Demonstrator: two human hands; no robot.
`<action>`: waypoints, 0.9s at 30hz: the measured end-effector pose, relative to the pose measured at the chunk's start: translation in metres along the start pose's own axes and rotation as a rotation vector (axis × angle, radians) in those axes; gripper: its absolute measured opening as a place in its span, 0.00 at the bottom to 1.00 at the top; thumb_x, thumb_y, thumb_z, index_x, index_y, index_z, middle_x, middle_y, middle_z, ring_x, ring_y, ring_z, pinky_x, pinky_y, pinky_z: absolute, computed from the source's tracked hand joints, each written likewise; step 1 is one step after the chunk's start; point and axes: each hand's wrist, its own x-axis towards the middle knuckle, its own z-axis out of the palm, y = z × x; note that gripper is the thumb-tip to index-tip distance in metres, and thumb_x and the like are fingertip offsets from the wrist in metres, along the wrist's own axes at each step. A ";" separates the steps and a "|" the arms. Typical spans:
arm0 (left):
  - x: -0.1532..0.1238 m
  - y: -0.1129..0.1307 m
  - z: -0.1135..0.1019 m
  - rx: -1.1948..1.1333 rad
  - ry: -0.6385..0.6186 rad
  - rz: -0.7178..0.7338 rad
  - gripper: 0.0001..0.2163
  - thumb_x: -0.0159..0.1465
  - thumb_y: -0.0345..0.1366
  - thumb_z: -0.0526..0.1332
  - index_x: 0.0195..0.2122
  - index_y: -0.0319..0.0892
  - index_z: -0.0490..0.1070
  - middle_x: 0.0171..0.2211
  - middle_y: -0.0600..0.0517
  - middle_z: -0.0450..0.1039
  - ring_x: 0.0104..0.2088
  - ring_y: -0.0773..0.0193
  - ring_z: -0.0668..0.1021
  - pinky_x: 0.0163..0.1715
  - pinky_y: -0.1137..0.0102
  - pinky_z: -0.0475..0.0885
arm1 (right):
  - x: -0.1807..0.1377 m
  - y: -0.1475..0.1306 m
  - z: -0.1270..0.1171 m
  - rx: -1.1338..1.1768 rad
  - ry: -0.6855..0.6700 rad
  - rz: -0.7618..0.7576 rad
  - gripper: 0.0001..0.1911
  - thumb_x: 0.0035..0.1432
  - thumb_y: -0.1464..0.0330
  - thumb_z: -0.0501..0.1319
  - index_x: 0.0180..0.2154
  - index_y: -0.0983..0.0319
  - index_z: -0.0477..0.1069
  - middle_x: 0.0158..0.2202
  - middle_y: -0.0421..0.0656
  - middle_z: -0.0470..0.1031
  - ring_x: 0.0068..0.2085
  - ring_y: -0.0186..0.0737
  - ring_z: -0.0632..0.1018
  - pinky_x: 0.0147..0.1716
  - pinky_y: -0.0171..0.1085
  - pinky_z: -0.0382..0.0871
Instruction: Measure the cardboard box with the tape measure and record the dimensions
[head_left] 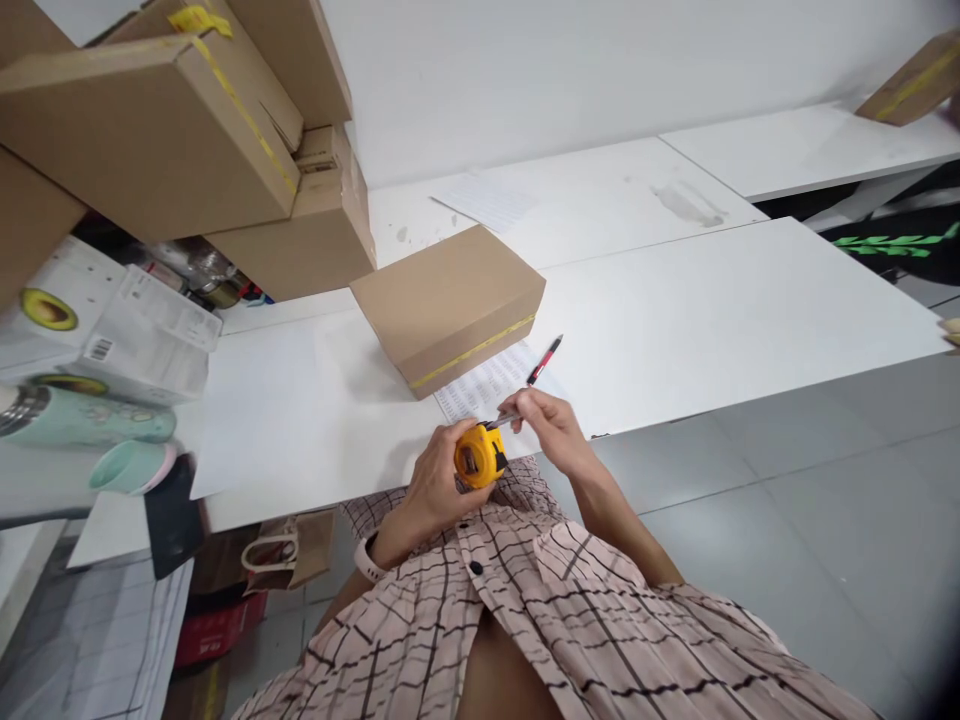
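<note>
My left hand [437, 478] is wrapped round the yellow case of a tape measure [472, 458], held near the table's front edge. Between the fingers of my right hand [551, 425] is the end of the metal blade [504, 418], pulled a short way out of the case. Just beyond my hands a closed cardboard box [450, 305] with yellow tape along its side rests partly on a printed sheet [487, 382]. A red and black pen [545, 360] lies at the sheet's right, close to my right hand.
Large cardboard boxes [150, 120] are stacked at the left. Nearer stand a white carton [97, 330] with avocado pictures, a mint-green bottle [97, 415] and a mint cup [131, 467]. Papers lie on the white table [675, 340]. Another box [911, 85] sits at the far right.
</note>
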 end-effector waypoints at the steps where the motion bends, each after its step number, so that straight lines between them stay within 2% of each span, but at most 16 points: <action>1: 0.004 0.003 -0.005 0.028 0.011 0.030 0.36 0.57 0.40 0.71 0.65 0.47 0.57 0.55 0.43 0.72 0.54 0.48 0.78 0.54 0.56 0.74 | 0.001 0.007 0.002 -0.012 0.000 0.013 0.25 0.64 0.45 0.58 0.33 0.59 0.76 0.31 0.44 0.79 0.30 0.38 0.75 0.33 0.41 0.72; 2: 0.009 0.007 -0.012 0.062 0.023 0.065 0.35 0.58 0.40 0.71 0.64 0.48 0.57 0.55 0.44 0.73 0.53 0.49 0.78 0.53 0.57 0.75 | 0.003 0.014 0.001 -0.029 0.041 0.022 0.25 0.64 0.45 0.58 0.34 0.59 0.76 0.32 0.44 0.79 0.31 0.38 0.75 0.34 0.41 0.72; 4: 0.023 0.013 -0.030 0.147 0.070 0.168 0.34 0.60 0.42 0.70 0.65 0.49 0.56 0.54 0.45 0.74 0.52 0.50 0.79 0.52 0.58 0.76 | 0.014 0.030 -0.010 -0.117 0.221 0.033 0.25 0.64 0.45 0.56 0.35 0.59 0.75 0.36 0.45 0.79 0.33 0.39 0.75 0.35 0.40 0.71; 6: 0.043 0.018 -0.051 0.250 0.150 0.275 0.32 0.62 0.43 0.68 0.65 0.49 0.55 0.55 0.44 0.73 0.52 0.51 0.79 0.51 0.58 0.76 | 0.030 0.046 -0.027 -0.317 0.423 0.053 0.24 0.66 0.47 0.54 0.36 0.60 0.74 0.38 0.46 0.79 0.35 0.41 0.75 0.38 0.41 0.69; 8: 0.070 0.021 -0.071 0.359 0.244 0.299 0.32 0.63 0.44 0.68 0.65 0.48 0.55 0.56 0.44 0.73 0.53 0.50 0.78 0.53 0.55 0.75 | 0.046 0.060 -0.042 -0.570 0.506 0.128 0.23 0.66 0.49 0.53 0.42 0.60 0.74 0.37 0.46 0.79 0.37 0.44 0.76 0.40 0.43 0.68; 12: 0.130 0.014 -0.098 0.481 0.319 0.177 0.32 0.64 0.42 0.66 0.67 0.45 0.57 0.61 0.42 0.69 0.60 0.46 0.72 0.60 0.53 0.68 | 0.065 0.075 -0.050 -0.939 0.437 0.237 0.29 0.65 0.47 0.54 0.55 0.61 0.69 0.41 0.51 0.80 0.44 0.53 0.77 0.42 0.46 0.66; 14: 0.153 0.005 -0.102 0.487 0.300 0.124 0.31 0.64 0.41 0.65 0.67 0.44 0.58 0.62 0.43 0.69 0.61 0.46 0.71 0.61 0.53 0.67 | 0.067 0.077 -0.048 -1.034 0.393 0.220 0.30 0.65 0.48 0.55 0.57 0.61 0.68 0.44 0.54 0.79 0.47 0.56 0.77 0.42 0.47 0.66; 16: 0.169 -0.007 -0.099 0.472 0.250 0.071 0.31 0.64 0.40 0.64 0.67 0.44 0.58 0.62 0.42 0.68 0.62 0.45 0.70 0.62 0.51 0.66 | 0.067 0.077 -0.047 -1.083 0.346 0.209 0.27 0.65 0.52 0.55 0.57 0.62 0.68 0.45 0.55 0.79 0.47 0.56 0.77 0.41 0.47 0.66; 19: 0.180 -0.025 -0.091 0.439 0.170 0.035 0.32 0.65 0.40 0.62 0.69 0.42 0.57 0.67 0.39 0.60 0.66 0.40 0.65 0.64 0.45 0.60 | 0.066 0.075 -0.051 -1.110 0.285 0.174 0.21 0.67 0.62 0.52 0.56 0.64 0.69 0.45 0.56 0.80 0.44 0.52 0.77 0.39 0.45 0.67; 22: 0.183 -0.038 -0.086 0.435 0.116 0.040 0.35 0.65 0.44 0.62 0.71 0.41 0.53 0.72 0.37 0.50 0.70 0.34 0.58 0.64 0.37 0.53 | 0.067 0.072 -0.056 -1.139 0.243 0.167 0.20 0.65 0.69 0.49 0.53 0.66 0.71 0.43 0.56 0.80 0.39 0.49 0.77 0.37 0.42 0.66; 27: 0.180 -0.042 -0.096 0.491 0.011 0.076 0.35 0.67 0.49 0.59 0.72 0.42 0.51 0.73 0.37 0.49 0.70 0.33 0.58 0.63 0.35 0.49 | 0.060 0.066 -0.062 -1.119 0.186 0.194 0.20 0.65 0.70 0.48 0.53 0.66 0.71 0.45 0.57 0.80 0.39 0.52 0.79 0.40 0.45 0.68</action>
